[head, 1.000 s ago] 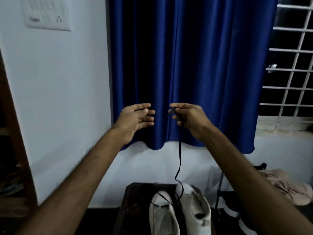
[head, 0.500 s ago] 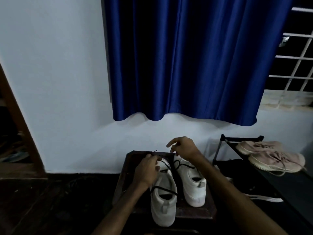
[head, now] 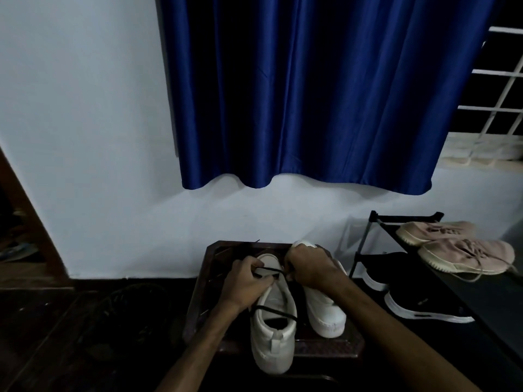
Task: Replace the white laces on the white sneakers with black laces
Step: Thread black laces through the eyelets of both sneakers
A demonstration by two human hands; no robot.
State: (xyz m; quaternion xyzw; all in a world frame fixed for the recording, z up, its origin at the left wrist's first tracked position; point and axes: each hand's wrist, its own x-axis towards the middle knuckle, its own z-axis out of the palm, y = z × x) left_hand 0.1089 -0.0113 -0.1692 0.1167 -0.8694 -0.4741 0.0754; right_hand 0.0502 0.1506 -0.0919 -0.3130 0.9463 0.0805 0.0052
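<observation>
Two white sneakers stand side by side, toes toward the wall, on a small dark wooden table (head: 325, 346). The left sneaker (head: 273, 332) carries a black lace (head: 268, 271) across its front and another stretch across its opening. My left hand (head: 246, 281) grips the lace at the left side of this shoe's front. My right hand (head: 308, 267) pinches the lace at the right side, above the toe of the right sneaker (head: 325, 309), which it partly hides.
A black shoe rack (head: 376, 219) stands to the right with pink sneakers (head: 464, 250) on top and black shoes (head: 418, 301) below. A blue curtain (head: 325, 94) hangs on the white wall. The dark floor lies to the left.
Both hands came down from in front of the curtain, where the right one held the lace up, to the left sneaker's front. They now hold the lace there close together.
</observation>
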